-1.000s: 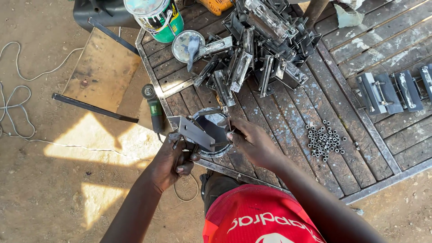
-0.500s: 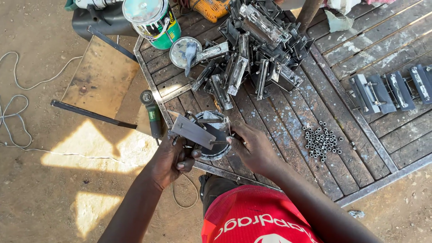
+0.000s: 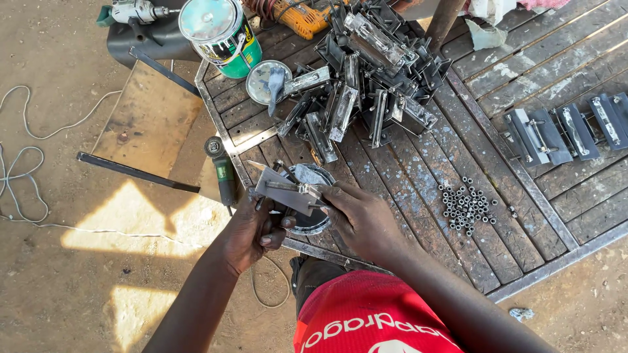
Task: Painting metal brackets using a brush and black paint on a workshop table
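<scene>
My left hand [image 3: 252, 232] grips a flat grey metal bracket [image 3: 282, 191] from below, at its left end. A thin rod runs across the bracket's top. My right hand [image 3: 356, 219] pinches the right end of the bracket, fingers closed on it. Both hands hold it over a round open tin [image 3: 311, 199] at the near left edge of the metal slatted table [image 3: 418, 189].
A heap of similar metal brackets [image 3: 366, 85] lies at the table's far side, more in a row [image 3: 562, 134] at right. Several small nuts [image 3: 466, 206] lie loose. A green paint can [image 3: 216, 33], its lid [image 3: 265, 82], an angle grinder [image 3: 222, 173] and cables [image 3: 19, 170] are left.
The view has shifted a little, so the table sits lower in the picture. Both hands still hold the bracket over the tin, its position in them barely different.
</scene>
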